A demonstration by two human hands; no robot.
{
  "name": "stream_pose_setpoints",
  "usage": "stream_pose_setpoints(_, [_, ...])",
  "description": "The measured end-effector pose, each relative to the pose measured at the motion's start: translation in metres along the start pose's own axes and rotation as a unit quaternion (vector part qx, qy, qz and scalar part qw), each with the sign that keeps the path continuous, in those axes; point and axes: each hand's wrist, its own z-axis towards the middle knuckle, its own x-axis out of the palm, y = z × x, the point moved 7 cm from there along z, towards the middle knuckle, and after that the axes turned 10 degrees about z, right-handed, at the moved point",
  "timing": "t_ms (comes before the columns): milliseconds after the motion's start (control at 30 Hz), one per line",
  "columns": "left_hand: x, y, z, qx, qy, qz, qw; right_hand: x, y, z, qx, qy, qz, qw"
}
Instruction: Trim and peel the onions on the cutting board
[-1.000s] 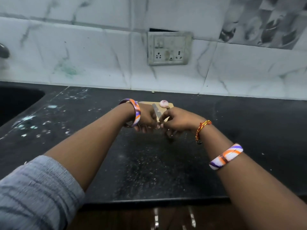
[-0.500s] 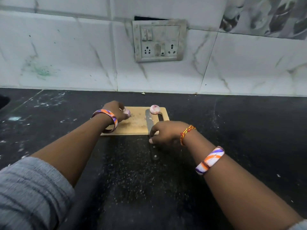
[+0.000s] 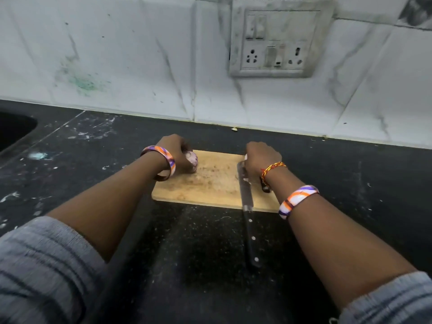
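A wooden cutting board (image 3: 217,183) lies on the black counter. My left hand (image 3: 174,152) is at the board's far left corner, fingers closed around a pale purple-streaked onion (image 3: 192,159). My right hand (image 3: 261,157) is at the far right corner, curled over a second onion (image 3: 245,156), of which only a pale sliver shows at the hand's left edge. A knife (image 3: 245,190) lies loose, blade on the board's right side and black riveted handle on the counter towards me. Neither hand holds it.
The black counter (image 3: 198,242) is speckled with pale flecks. A dark sink (image 3: 14,129) opens at the far left. A white marble-tiled wall with a switch and socket plate (image 3: 278,40) stands behind the board. A small scrap (image 3: 234,129) lies at the wall's foot.
My hands have separated. The left carried one onion to the board's left corner. The right let go of the knife, which now lies on the board, and moved forward onto the second onion.
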Motion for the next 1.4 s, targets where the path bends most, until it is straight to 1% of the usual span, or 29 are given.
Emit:
stream_pose_setpoints(33, [-0.002, 0.006, 0.002, -0.009, -0.004, -0.004, 1.000, -0.006, 0.010, 0.002, -0.014, -0.028, 0.007, 0.999])
stream_pose_setpoints(100, [-0.001, 0.016, 0.004, -0.022, 0.014, -0.013, 1.000, -0.014, 0.038, 0.007, -0.069, -0.070, 0.069, 0.993])
stream_pose_setpoints(167, [0.004, 0.020, 0.005, -0.020, 0.073, -0.027, 0.997, -0.011, 0.069, 0.011, -0.133, -0.052, 0.134, 0.981])
stream_pose_setpoints(233, [0.010, 0.023, 0.004, -0.017, 0.130, -0.024, 0.991, 0.002, 0.092, 0.013, -0.163, -0.002, 0.155, 0.974])
stream_pose_setpoints(300, [0.013, 0.023, 0.000, -0.009, 0.162, -0.012, 0.987, 0.014, 0.103, 0.013, -0.164, 0.038, 0.169, 0.971])
stream_pose_setpoints(467, [0.014, 0.031, -0.006, -0.029, 0.154, 0.037, 0.987, 0.032, 0.116, 0.009, -0.164, 0.094, 0.190, 0.963])
stream_pose_setpoints(533, [0.015, 0.035, -0.009, -0.041, 0.159, 0.034, 0.986, 0.028, 0.113, 0.006, -0.165, 0.110, 0.176, 0.964])
stream_pose_setpoints(600, [0.014, 0.037, -0.010, -0.058, 0.158, 0.027, 0.985, 0.021, 0.101, 0.002, -0.143, 0.111, 0.137, 0.974])
stream_pose_setpoints(667, [0.008, 0.037, -0.008, -0.069, 0.127, 0.033, 0.989, 0.009, 0.084, -0.003, -0.106, 0.085, 0.062, 0.989])
stream_pose_setpoints(733, [0.000, 0.034, -0.006, -0.077, 0.074, 0.041, 0.993, -0.003, 0.066, -0.015, -0.070, 0.067, -0.005, 0.995])
stream_pose_setpoints(800, [-0.008, 0.028, -0.007, -0.085, 0.017, 0.037, 0.996, -0.004, 0.051, -0.029, -0.040, 0.093, -0.030, 0.994])
stream_pose_setpoints(867, [-0.015, 0.018, -0.008, -0.076, -0.040, 0.048, 0.995, 0.001, 0.042, -0.040, -0.022, 0.124, -0.021, 0.992])
stream_pose_setpoints(900, [-0.017, 0.009, -0.009, -0.057, -0.062, 0.072, 0.994, 0.003, 0.039, -0.045, -0.018, 0.130, -0.013, 0.991])
stream_pose_setpoints(1000, [-0.017, -0.020, -0.013, 0.015, -0.112, 0.147, 0.983, 0.008, 0.033, -0.047, -0.019, 0.114, 0.028, 0.993])
stream_pose_setpoints(1133, [-0.007, -0.051, -0.016, 0.065, -0.157, 0.196, 0.966, 0.011, 0.026, -0.039, 0.006, 0.056, 0.077, 0.995])
stream_pose_setpoints(1200, [0.002, -0.060, -0.020, 0.083, -0.167, 0.230, 0.955, 0.013, 0.023, -0.035, 0.010, 0.037, 0.093, 0.995])
stream_pose_setpoints(1300, [0.015, -0.069, -0.028, 0.112, -0.176, 0.286, 0.935, 0.017, 0.019, -0.035, 0.009, 0.025, 0.099, 0.995])
stream_pose_setpoints(1400, [0.022, -0.072, -0.037, 0.117, -0.190, 0.284, 0.932, 0.014, 0.015, -0.044, -0.008, 0.015, 0.070, 0.997])
